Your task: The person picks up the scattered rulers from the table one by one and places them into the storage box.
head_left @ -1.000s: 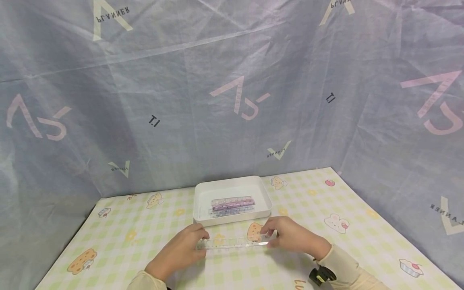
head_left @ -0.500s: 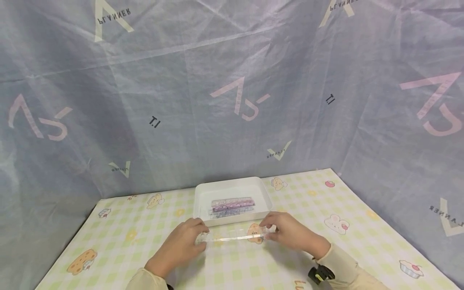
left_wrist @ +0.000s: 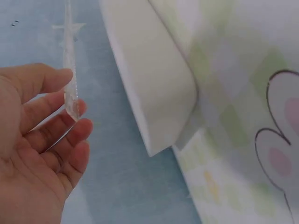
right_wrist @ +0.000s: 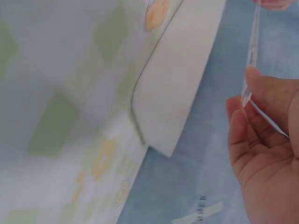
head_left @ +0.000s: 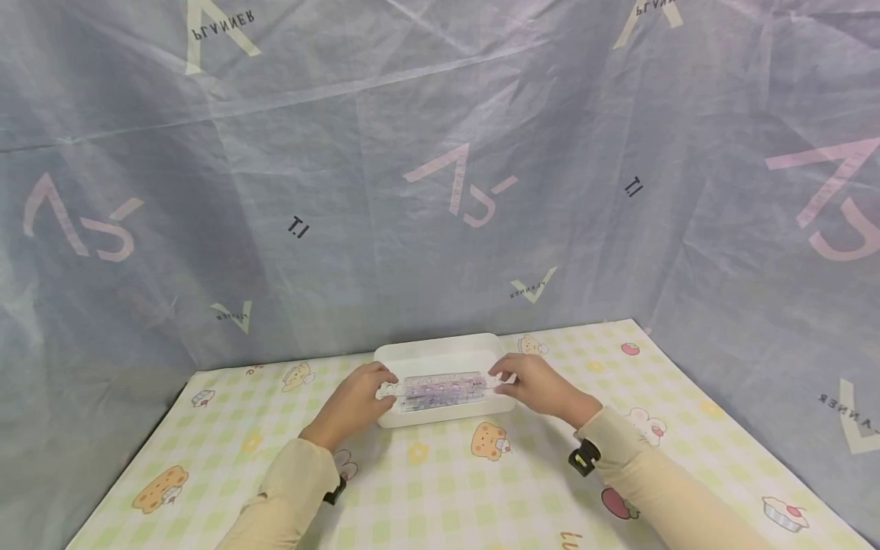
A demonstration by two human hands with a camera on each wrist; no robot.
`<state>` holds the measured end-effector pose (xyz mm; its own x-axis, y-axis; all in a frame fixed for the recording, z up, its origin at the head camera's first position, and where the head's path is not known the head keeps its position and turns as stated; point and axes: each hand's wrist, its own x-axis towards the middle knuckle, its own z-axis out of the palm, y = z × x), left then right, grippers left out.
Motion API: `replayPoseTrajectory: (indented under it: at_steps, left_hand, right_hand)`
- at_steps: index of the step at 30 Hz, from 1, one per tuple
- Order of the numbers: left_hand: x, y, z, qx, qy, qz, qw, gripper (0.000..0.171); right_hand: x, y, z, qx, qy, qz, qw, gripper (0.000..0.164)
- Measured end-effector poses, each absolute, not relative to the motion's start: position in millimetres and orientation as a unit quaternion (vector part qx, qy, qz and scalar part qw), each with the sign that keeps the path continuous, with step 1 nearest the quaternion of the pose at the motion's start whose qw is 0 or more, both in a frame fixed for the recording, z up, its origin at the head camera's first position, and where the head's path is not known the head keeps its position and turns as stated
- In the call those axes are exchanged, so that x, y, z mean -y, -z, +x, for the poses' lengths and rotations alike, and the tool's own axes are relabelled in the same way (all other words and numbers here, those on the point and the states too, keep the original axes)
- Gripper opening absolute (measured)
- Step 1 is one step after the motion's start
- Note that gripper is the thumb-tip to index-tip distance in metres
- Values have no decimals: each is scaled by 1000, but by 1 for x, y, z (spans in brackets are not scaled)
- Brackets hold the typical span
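Between my two hands a clear ruler (left_wrist: 70, 60) is held level by its ends. My left hand (head_left: 356, 403) pinches one end between thumb and fingers, and the right hand (head_left: 539, 384) pinches the other. In both wrist views the ruler shows edge-on, above the rim of a white tray (head_left: 450, 417). Seen from the head, it overlaps the printed rulers lying in the tray, among them a purple ruler (head_left: 447, 388) and a bluish one below it. The clear ruler partly covers them.
A green-and-white checked tablecloth (head_left: 440, 504) with cartoon prints covers the table. Behind the tray hangs a grey-blue curtain (head_left: 357, 267), which also closes off both sides. Each wrist wears a dark strap; the right one (head_left: 584, 457) shows plainly.
Both hands have carried the clear ruler forward, away from the body, from in front of the tray to over it. The tray has stayed in place.
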<state>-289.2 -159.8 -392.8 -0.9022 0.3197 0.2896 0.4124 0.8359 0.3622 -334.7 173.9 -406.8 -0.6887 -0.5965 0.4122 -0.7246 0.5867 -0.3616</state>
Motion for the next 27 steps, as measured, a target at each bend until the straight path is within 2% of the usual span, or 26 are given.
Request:
replayPoseTrajectory:
  at_steps: [9, 20, 27]
  left_hand:
    - [159, 413, -327, 954, 206, -188, 114, 24]
    - [159, 429, -345, 957, 207, -174, 103, 21]
    - [160, 430, -354, 958, 211, -167, 102, 20]
  right_hand:
    - [-166, 417, -365, 902, -252, 337, 96, 24]
    - [-159, 428, -381, 914, -267, 299, 61, 23]
    - [-153, 433, -389, 920, -254, 287, 75, 20]
